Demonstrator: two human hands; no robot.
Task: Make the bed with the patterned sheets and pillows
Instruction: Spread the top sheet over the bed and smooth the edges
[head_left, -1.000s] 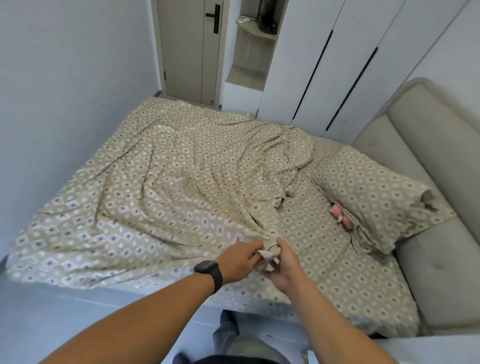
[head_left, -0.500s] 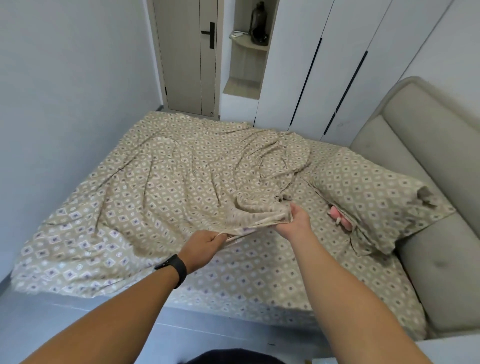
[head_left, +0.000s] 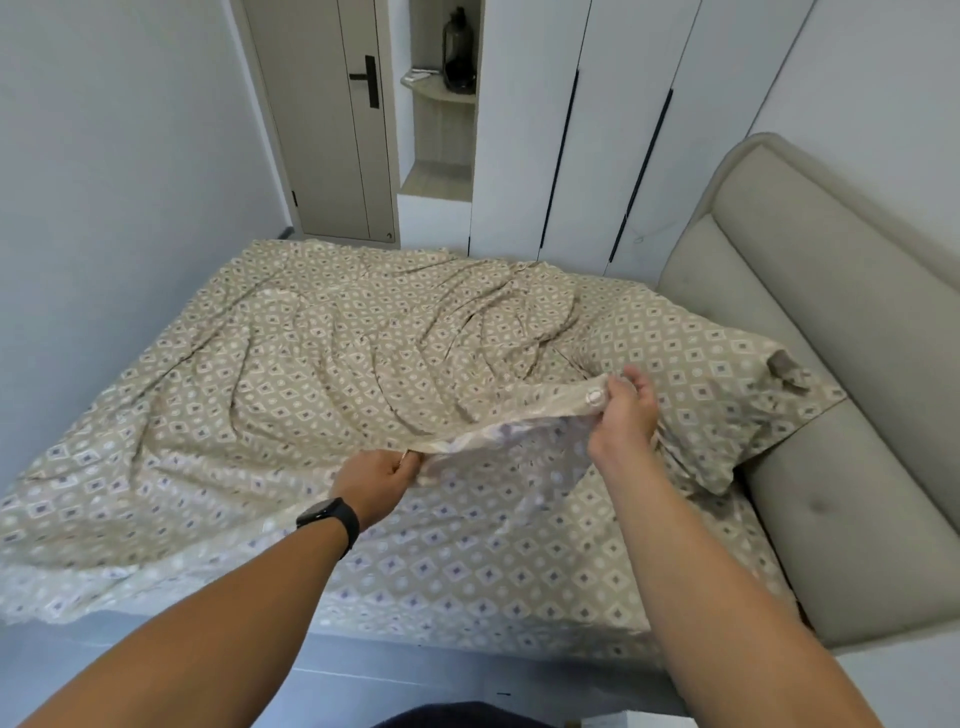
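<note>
Gripping the lifted edge of the patterned top sheet (head_left: 291, 374), the left hand (head_left: 376, 480) pinches it at about 6 o'clock on the bed while the right hand (head_left: 621, 415), fingers curled round the same edge, holds it higher toward 3 o'clock. The sheet lies rumpled over the mattress from 9 to 12 o'clock. At 3 o'clock the matching pillow (head_left: 711, 379) rests against the padded headboard (head_left: 841, 291).
</note>
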